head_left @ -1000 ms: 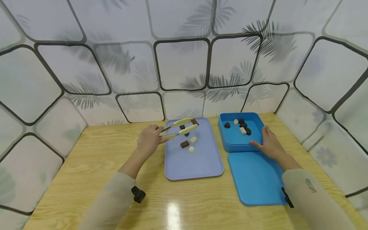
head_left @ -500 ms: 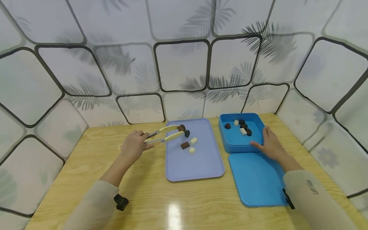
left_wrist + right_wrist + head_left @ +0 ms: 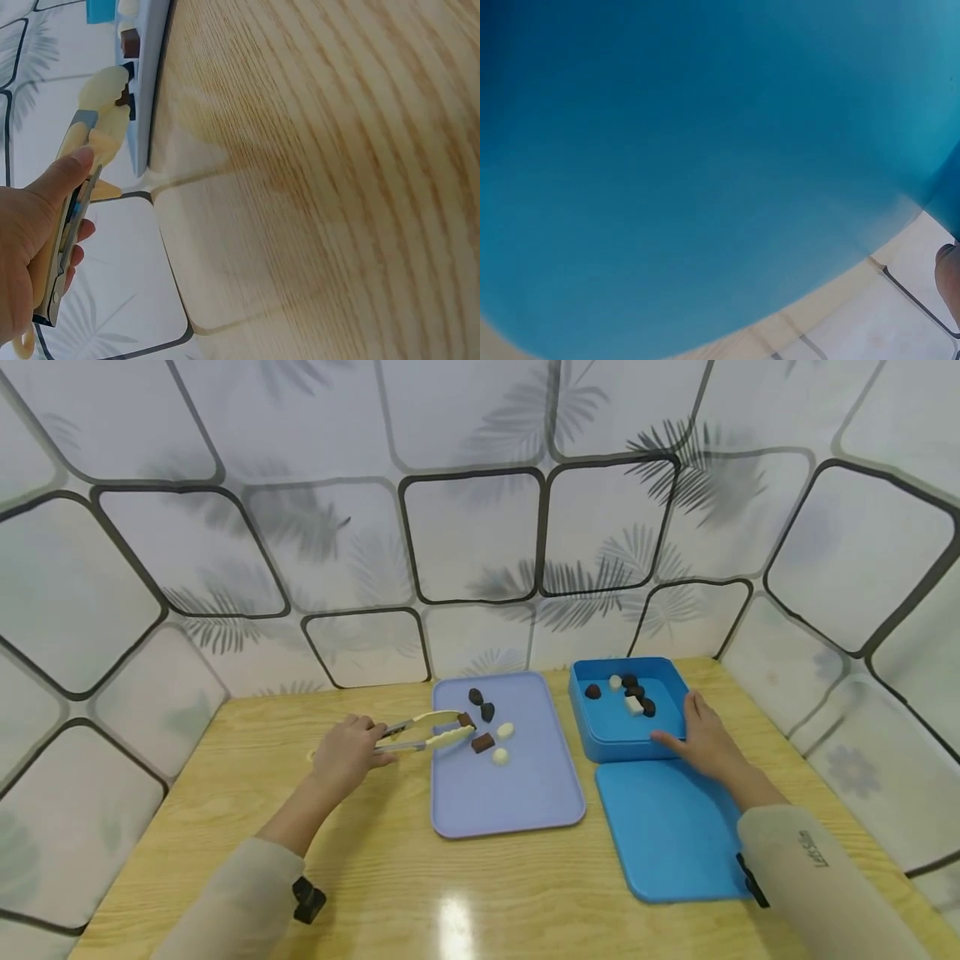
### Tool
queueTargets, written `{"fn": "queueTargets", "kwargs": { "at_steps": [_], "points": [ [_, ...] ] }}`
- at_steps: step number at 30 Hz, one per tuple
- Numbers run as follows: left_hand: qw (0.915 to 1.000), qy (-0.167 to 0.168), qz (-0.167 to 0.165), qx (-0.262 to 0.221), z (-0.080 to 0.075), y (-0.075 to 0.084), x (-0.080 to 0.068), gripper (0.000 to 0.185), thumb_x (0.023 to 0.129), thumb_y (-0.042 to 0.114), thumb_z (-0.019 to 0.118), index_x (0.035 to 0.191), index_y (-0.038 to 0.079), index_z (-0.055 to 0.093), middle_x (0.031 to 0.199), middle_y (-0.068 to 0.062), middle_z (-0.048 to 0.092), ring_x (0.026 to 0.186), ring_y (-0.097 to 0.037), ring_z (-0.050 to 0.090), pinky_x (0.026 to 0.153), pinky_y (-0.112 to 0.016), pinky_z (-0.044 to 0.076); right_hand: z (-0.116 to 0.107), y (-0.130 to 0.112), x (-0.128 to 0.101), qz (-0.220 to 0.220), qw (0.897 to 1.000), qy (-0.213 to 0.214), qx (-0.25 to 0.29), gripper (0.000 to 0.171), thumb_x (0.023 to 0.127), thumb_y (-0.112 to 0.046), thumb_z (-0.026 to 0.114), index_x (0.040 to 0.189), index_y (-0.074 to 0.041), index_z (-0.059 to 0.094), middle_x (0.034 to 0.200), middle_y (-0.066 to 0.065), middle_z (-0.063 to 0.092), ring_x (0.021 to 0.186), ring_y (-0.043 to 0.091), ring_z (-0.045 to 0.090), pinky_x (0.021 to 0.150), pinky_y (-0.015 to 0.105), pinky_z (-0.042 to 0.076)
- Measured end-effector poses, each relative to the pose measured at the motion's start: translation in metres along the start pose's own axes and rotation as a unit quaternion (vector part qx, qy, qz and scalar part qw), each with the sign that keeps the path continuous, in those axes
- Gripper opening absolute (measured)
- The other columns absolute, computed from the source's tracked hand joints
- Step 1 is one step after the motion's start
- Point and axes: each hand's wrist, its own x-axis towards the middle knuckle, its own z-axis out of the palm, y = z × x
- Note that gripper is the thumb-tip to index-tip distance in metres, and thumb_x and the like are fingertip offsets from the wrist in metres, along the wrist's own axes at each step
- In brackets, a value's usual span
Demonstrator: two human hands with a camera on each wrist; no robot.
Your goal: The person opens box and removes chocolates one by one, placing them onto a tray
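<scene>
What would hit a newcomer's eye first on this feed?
Probably the pale yellow tongs in the left hand, a brown block between their tips, at the left of the lavender tray. Next, the bright blue box right of the tray, holding dark pieces and white pieces, with the right hand at its right side.

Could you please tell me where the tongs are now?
In the head view, the tongs are left of centre, in the left hand; their tips reach over the purple tray's left edge, around a brown piece.
</scene>
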Motion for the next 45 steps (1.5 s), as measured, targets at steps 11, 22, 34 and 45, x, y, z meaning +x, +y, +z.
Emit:
{"fn": "queueTargets", "kwargs": {
  "at_steps": [11, 22, 34, 45],
  "points": [
    [0.9988, 0.05, 0.0, 0.002, 0.007, 0.0, 0.0, 0.075, 0.06, 0.052, 0.082, 0.104, -0.007, 0.066, 0.089, -0.019, 0.065, 0.08, -0.031, 0.062, 0.068, -0.036, 0.055, -0.001, 0.0, -0.001, 0.0, 1.0, 0.002, 0.003, 0.11, 0.088, -0.06, 0.052, 0.144, 0.012, -0.009, 0.15, 0.037, -0.004, 0.136, 0.056, 0.004, 0.105, 0.068, 0.017],
    [0.9973, 0.059, -0.025, -0.036, 0.003, 0.006, 0.006, 0.08, 0.059, 0.051, 0.083, 0.112, -0.005, 0.065, 0.093, -0.018, 0.064, 0.081, -0.031, 0.061, 0.068, -0.038, 0.054, -0.002, -0.002, -0.002, -0.001, 1.0, 0.004, 0.003, 0.11, 0.088, -0.06, 0.052, 0.144, 0.013, -0.008, 0.15, 0.038, -0.003, 0.136, 0.056, 0.005, 0.105, 0.067, 0.017],
    [0.9941, 0.07, -0.016, -0.081, 0.006, 0.03, 0.031, 0.081, 0.057, 0.053, 0.083, 0.116, -0.001, 0.065, 0.092, -0.015, 0.065, 0.083, -0.03, 0.061, 0.068, -0.04, 0.054, -0.002, 0.001, 0.001, -0.004, 1.0, 0.003, 0.004, 0.11, 0.088, -0.061, 0.052, 0.144, 0.013, -0.008, 0.15, 0.037, -0.004, 0.136, 0.056, 0.005, 0.106, 0.066, 0.016],
    [0.9929, 0.074, 0.0, -0.092, 0.005, 0.064, 0.061, 0.082, 0.059, 0.056, 0.081, 0.113, -0.003, 0.063, 0.095, -0.016, 0.064, 0.086, -0.03, 0.061, 0.071, -0.038, 0.054, -0.003, 0.001, 0.001, -0.013, 1.0, 0.004, 0.007, 0.11, 0.088, -0.06, 0.053, 0.143, 0.014, -0.008, 0.149, 0.038, -0.004, 0.136, 0.056, 0.004, 0.106, 0.066, 0.015]
  ]
}}
